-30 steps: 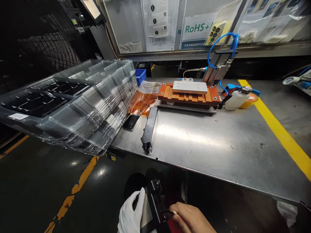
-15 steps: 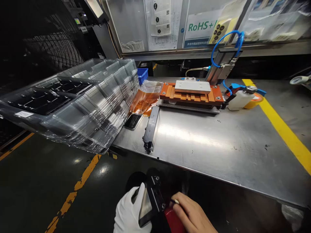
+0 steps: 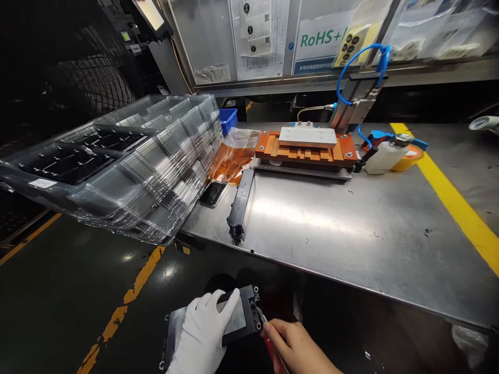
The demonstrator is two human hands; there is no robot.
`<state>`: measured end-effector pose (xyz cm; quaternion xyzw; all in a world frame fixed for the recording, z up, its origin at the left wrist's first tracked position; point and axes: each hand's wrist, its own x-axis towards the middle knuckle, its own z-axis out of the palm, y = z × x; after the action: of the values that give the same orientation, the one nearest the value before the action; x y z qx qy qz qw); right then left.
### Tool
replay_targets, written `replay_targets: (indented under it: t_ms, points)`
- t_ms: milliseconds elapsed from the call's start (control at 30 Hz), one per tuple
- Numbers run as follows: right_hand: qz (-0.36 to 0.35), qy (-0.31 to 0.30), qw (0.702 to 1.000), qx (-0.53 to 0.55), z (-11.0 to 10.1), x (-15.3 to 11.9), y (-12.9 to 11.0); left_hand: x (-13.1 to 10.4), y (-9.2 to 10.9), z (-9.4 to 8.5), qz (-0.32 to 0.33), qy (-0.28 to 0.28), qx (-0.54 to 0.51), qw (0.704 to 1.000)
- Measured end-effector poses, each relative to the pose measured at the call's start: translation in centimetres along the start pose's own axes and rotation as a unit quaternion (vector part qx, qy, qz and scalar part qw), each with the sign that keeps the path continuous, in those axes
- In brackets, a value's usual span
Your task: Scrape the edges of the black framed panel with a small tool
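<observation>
Below steel table [image 3: 351,228], flat black frame [image 3: 237,317]

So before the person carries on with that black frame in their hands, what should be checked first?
1. Left hand in white glove grips the black frame: ok.
2. Right hand holds the red-handled tool: ok.
3. Tool tip meets the frame's corner: ok.
4. Frame supported by the steel table: not ok, held below its edge.
5. Right hand gloved: not ok, bare.
6. Tool tip type: cannot tell.
</observation>
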<state>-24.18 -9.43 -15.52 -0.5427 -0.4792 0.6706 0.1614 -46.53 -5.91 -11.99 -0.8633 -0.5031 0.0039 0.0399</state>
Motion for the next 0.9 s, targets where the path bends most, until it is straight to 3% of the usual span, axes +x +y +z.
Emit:
replay_targets:
  t_ms: [167, 233, 333, 400, 467, 533, 633, 733, 900]
  points:
    - [0.082, 0.024, 0.986, 0.14, 1.4, -0.7, 0.3, 0.2, 0.6, -0.1, 0.016, 0.001, 0.033, 0.999]
    - [0.105, -0.004, 0.968, 0.229, 1.9, -0.7, 0.9, 0.2, 0.7, 0.3, 0.016, 0.007, 0.037, 0.999]
    - [0.103, -0.052, 0.935, 0.335, 1.9, -0.6, 1.4, 0.1, 0.6, 0.7, 0.012, 0.002, 0.024, 1.0]
    - [0.076, -0.056, 0.936, 0.338, 1.0, -0.5, 1.3, 0.0, 0.5, 0.7, 0.012, -0.007, 0.019, 1.0]
    - [0.001, -0.008, 0.974, 0.228, -0.3, -0.5, 1.2, 0.0, 0.4, 0.5, 0.012, -0.013, 0.014, 1.0]
    - [-0.107, 0.096, 0.99, 0.015, -1.7, -0.3, 1.3, 0.0, 0.4, 0.2, 0.01, -0.016, 0.01, 1.0]
    - [-0.23, 0.221, 0.909, -0.266, -3.2, 0.3, 2.1, 0.2, 0.5, -0.3, 0.014, -0.013, 0.01, 1.0]
    - [-0.298, 0.261, 0.836, -0.38, -3.8, 0.7, 2.5, 0.3, 0.6, -0.5, 0.021, -0.006, 0.011, 1.0]
    - [-0.329, 0.261, 0.794, -0.44, -4.4, 0.6, 1.6, 0.2, 0.7, -0.7, 0.039, -0.001, 0.024, 0.999]
